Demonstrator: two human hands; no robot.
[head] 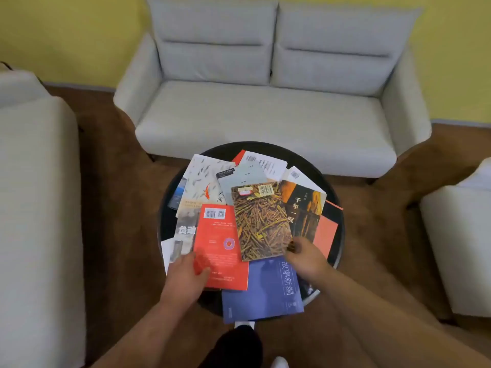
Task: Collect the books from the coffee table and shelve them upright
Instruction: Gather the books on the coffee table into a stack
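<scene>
Found a loose heap of books lying flat and overlapping on a round dark surface. Took the red book as anchor: back cover up, barcode at its far end. Saw the left hand on the near left corner of the red book, thumb pressed on the cover, fingers curled at the edge and clamped on it. Saw the right hand just right of the red book, fingers curled together, pinching the near right corner of the brown book. Noted the brown book lapping over the red book's right edge, with a twig-pattern cover and a barcode sticker at the far end. Logged the blue book near and right of the red book, tucked under both and sticking out past the surface rim. Logged a grey book under the red book's left edge, a white fish-print book beyond the red book to the left, and a pale book straight beyond it. Placed a dark orange book and a salmon book right of the red book, past the brown one. Spotted a grey sofa well beyond the red book against a yellow wall, with brown floor all round.
</scene>
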